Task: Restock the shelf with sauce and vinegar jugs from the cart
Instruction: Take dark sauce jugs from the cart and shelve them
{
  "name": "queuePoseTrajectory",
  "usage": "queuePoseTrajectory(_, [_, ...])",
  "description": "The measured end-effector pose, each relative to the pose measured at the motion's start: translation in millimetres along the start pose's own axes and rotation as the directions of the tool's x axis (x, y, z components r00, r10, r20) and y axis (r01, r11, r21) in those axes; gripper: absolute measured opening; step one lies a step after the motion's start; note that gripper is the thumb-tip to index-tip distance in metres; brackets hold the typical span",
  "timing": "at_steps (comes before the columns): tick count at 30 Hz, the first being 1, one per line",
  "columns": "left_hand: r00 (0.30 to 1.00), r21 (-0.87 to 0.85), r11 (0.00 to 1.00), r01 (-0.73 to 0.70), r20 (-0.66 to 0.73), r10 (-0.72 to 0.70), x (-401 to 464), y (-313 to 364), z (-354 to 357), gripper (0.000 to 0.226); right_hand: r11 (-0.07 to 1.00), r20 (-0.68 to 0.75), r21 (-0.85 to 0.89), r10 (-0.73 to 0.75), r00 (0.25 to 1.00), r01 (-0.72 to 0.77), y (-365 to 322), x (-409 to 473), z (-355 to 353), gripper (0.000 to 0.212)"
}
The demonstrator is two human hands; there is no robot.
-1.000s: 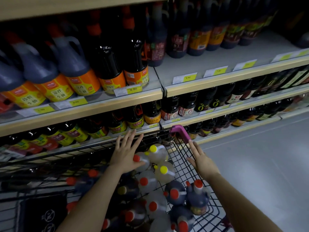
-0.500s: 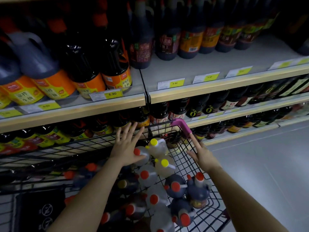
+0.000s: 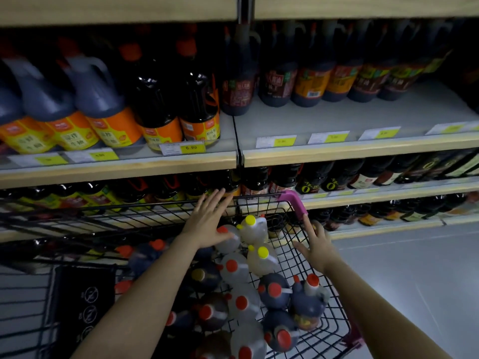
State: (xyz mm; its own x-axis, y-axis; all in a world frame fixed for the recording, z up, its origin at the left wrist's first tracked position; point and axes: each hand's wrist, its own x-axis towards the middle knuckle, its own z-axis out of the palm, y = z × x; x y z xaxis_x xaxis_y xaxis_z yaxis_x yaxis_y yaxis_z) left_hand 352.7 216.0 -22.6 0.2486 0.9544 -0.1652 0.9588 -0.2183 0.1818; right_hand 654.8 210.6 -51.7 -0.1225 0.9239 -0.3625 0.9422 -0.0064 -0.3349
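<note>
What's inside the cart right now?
The cart holds jugs lying on their sides: pale ones with yellow caps, pale ones with red caps and dark ones with red caps. The left hand and forearm cover some; lower layers are hidden.

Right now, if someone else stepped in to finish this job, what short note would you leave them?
Left hand: open, fingers spread, palm resting on a pale red-capped jug in the black wire cart; no grip yet.
Right hand: open, empty, by the cart's wire side just below the pink corner guard.
Cart: full of dark and pale jugs with red caps, plus two pale yellow-capped jugs.
Shelf: the grey shelf board on the right has bare space in front of its dark bottles.
Done: no jug lifted at this moment.
Left: grip jugs and place them on the shelf.
</note>
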Motion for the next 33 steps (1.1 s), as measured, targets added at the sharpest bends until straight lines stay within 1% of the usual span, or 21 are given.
queuePoseTrajectory(1, [0.999, -0.052, 0.998, 0.021, -0.03, -0.023, -11.2, -1.5, -8.6, 0.091, 0.998, -0.051, -0.055, -0.019, 0.999, 0.016, -10.5, -3.8, -2.7, 0.075])
queuePoseTrajectory(2, [0.996, -0.104, 0.993, 0.053, -0.072, -0.06, -26.8, -5.8, -16.8, 0.083, 0.996, -0.098, -0.074, -0.061, 0.993, 0.053, -23.3, -8.3, -4.2, 0.071])
queuePoseTrajectory(3, [0.987, -0.153, 0.984, 0.095, -0.114, -0.113, -46.3, -13.3, -23.7, 0.076, 0.992, -0.117, -0.067, -0.115, 0.986, 0.107, -38.1, -14.0, -4.4, 0.069])
queuePoseTrajectory(4, [0.973, -0.183, 0.972, 0.144, -0.154, -0.173, -69.3, -23.9, -28.9, 0.07, 0.984, -0.106, -0.057, -0.174, 0.979, 0.169, -54.1, -20.2, -3.3, 0.066])
queuePoseTrajectory(6, [0.929, -0.155, 0.956, 0.249, -0.241, -0.281, -121.0, -51.1, -32.7, 0.062, 0.956, -0.025, -0.069, -0.288, 0.957, 0.285, -87.0, -30.9, 6.0, 0.063])
queuePoseTrajectory(8, [0.869, -0.128, 0.92, 0.37, -0.301, -0.392, -173.2, -81.7, -30.4, 0.062, 0.922, 0.067, -0.061, -0.378, 0.923, 0.382, -123.2, -38.5, 17.3, 0.061])
queuePoseTrajectory(10, [0.797, -0.11, 0.855, 0.506, -0.318, -0.513, -219.9, -108.4, -28.9, 0.06, 0.893, 0.142, -0.011, -0.443, 0.885, 0.449, -162.1, -43.5, 27.2, 0.06])
queuePoseTrajectory(12, [0.736, -0.054, 0.789, 0.613, -0.326, -0.594, -256.8, -129.7, -28.2, 0.056, 0.859, 0.204, -0.023, -0.496, 0.844, 0.511, -202.6, -47.5, 35.5, 0.058])
queuePoseTrajectory(13, [0.726, -0.024, 0.775, 0.631, -0.332, -0.602, -267.5, -137.3, -25.7, 0.055, 0.842, 0.211, -0.019, -0.523, 0.826, 0.538, -219.0, -49.2, 40.1, 0.057])
queuePoseTrajectory(14, [0.733, 0.003, 0.774, 0.633, -0.324, -0.598, -276.6, -143.8, -22.9, 0.057, 0.827, 0.218, 0.001, -0.549, 0.807, 0.562, -235.8, -50.9, 46.6, 0.056])
queuePoseTrajectory(16, [0.774, 0.091, 0.79, 0.606, -0.295, -0.56, -284.1, -149.4, -18.8, 0.062, 0.799, 0.249, 0.007, -0.583, 0.773, 0.601, -265.6, -53.3, 59.0, 0.058])
queuePoseTrajectory(18, [0.786, 0.156, 0.779, 0.607, -0.265, -0.559, -285.2, -153.0, -15.6, 0.07, 0.783, 0.282, -0.02, -0.593, 0.754, 0.622, -292.7, -52.2, 71.2, 0.059])
queuePoseTrajectory(21, [0.774, 0.168, 0.763, 0.624, -0.264, -0.575, -286.1, -159.0, -8.9, 0.08, 0.803, 0.347, 0.039, -0.569, 0.745, 0.595, -322.3, -46.3, 91.2, 0.059])
queuePoseTrajectory(23, [0.769, 0.17, 0.763, 0.624, -0.308, -0.56, -288.2, -161.7, -5.3, 0.075, 0.811, 0.374, 0.056, -0.558, 0.741, 0.582, -336.2, -37.4, 108.3, 0.058])
queuePoseTrajectory(25, [0.761, 0.167, 0.764, 0.624, -0.352, -0.545, -289.0, -162.3, -3.4, 0.064, 0.808, 0.379, 0.05, -0.56, 0.737, 0.588, -349.0, -25.0, 126.1, 0.057])
queuePoseTrajectory(27, [0.753, 0.179, 0.752, 0.634, -0.363, -0.549, -289.5, -163.6, -2.7, 0.06, 0.813, 0.379, 0.072, -0.558, 0.739, 0.577, -362.9, -13.9, 142.3, 0.059])
queuePoseTrajectory(28, [0.749, 0.192, 0.743, 0.642, -0.366, -0.552, -289.6, -165.5, -2.2, 0.061, 0.815, 0.381, 0.08, -0.557, 0.738, 0.574, -369.5, -8.6, 150.3, 0.061])
queuePoseTrajectory(30, [0.741, 0.227, 0.717, 0.659, -0.359, -0.567, -288.7, -170.4, -1.0, 0.07, 0.817, 0.389, 0.086, -0.554, 0.736, 0.57, -381.4, 1.2, 164.9, 0.063])
queuePoseTrajectory(33, [0.739, 0.276, 0.688, 0.671, -0.329, -0.588, -288.8, -178.4, 2.4, 0.077, 0.816, 0.426, 0.057, -0.541, 0.725, 0.576, -391.5, 10.9, 185.1, 0.061])
